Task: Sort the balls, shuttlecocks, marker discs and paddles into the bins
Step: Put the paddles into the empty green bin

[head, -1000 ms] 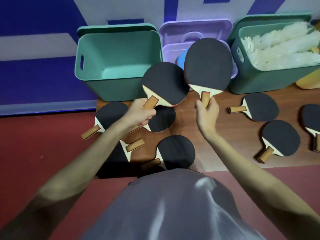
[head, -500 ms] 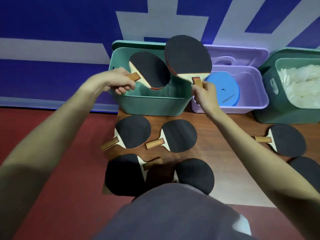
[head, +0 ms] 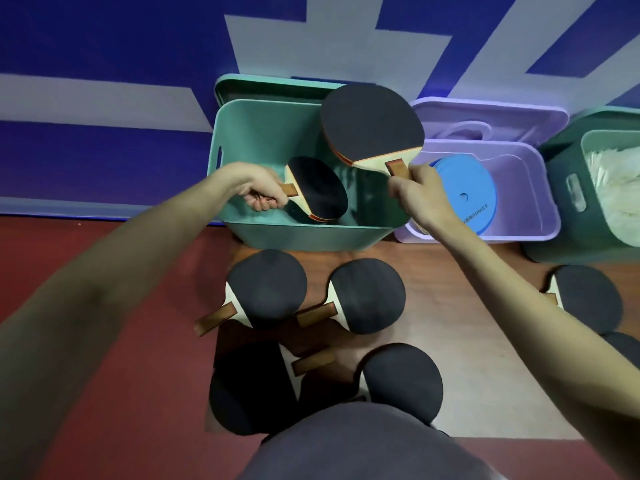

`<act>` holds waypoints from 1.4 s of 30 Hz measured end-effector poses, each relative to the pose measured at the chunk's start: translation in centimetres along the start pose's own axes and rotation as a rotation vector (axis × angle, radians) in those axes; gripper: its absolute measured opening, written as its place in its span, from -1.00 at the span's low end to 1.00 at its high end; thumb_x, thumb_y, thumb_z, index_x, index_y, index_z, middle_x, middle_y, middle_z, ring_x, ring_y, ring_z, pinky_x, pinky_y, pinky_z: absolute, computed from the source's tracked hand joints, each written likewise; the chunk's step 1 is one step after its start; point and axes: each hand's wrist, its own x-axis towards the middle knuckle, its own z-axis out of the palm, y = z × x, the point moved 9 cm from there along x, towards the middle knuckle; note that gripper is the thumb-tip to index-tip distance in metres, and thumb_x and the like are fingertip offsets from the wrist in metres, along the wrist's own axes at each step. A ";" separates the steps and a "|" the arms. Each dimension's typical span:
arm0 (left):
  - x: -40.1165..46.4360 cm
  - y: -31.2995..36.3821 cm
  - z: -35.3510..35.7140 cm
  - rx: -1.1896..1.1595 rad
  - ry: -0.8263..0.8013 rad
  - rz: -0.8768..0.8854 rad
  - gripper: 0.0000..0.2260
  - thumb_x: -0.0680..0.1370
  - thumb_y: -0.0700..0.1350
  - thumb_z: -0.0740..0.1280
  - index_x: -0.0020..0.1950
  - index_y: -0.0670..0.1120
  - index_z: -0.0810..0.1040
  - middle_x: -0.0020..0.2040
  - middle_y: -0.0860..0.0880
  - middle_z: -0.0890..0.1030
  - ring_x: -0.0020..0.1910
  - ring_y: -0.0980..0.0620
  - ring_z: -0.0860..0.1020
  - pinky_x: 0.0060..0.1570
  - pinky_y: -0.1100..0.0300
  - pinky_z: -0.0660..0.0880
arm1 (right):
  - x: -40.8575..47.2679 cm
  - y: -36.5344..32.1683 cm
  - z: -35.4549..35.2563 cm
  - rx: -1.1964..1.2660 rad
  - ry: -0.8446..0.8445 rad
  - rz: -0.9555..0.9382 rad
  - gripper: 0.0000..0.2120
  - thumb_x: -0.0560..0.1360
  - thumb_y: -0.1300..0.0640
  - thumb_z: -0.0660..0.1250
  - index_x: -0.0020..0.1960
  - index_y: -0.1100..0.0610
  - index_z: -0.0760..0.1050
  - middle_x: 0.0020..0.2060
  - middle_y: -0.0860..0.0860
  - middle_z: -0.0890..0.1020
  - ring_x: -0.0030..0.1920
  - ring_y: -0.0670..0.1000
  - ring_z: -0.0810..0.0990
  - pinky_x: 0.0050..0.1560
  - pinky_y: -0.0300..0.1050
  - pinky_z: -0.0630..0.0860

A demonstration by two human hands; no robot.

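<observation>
1. Looking down from head height, we see two bare arms reaching away from us toward a row of bins against a blue and white wall.
2. Our left hand [head: 262, 188] has its grip curled tight around the wooden handle of a black-faced paddle [head: 317, 189], whose blade is tilted down inside the light green bin [head: 304, 233] at the far left.
3. Our right hand [head: 417, 192] has its grip pinched on the short handle of a second paddle [head: 372, 123], held upright over the right side of the same green bin, blade pointing away from us.
4. Just right of the green bin sits a lilac bin [head: 540, 202] holding a stack of blue marker discs [head: 467, 195].
5. At the far right a darker green bin [head: 554, 188] holds white shuttlecocks [head: 616, 188], only partly in view.
6. On the wooden floor mat [head: 467, 358] near us lie more black paddles: one at near left [head: 266, 289], one beside it [head: 367, 299], one nearer still in shadow [head: 249, 389], one to its right [head: 401, 382], and one at the right edge [head: 588, 299] partly hidden by our right forearm.
7. Red flooring [head: 121, 427] surrounds the mat, and a grey-clothed knee [head: 346, 445] fills the bottom centre.
</observation>
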 end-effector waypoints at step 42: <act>-8.9 -1.4 -2.9 0.276 0.894 0.350 -0.79 0.54 -0.20 0.22 0.12 -0.10 0.58 0.01 -0.04 0.65 0.06 -0.09 0.57 0.00 0.07 0.46 | 4.8 2.0 11.7 -0.622 -0.459 -0.015 -0.79 0.54 0.15 0.23 0.05 0.28 0.53 -0.09 0.14 0.52 -0.06 0.08 0.50 -0.12 -0.16 0.34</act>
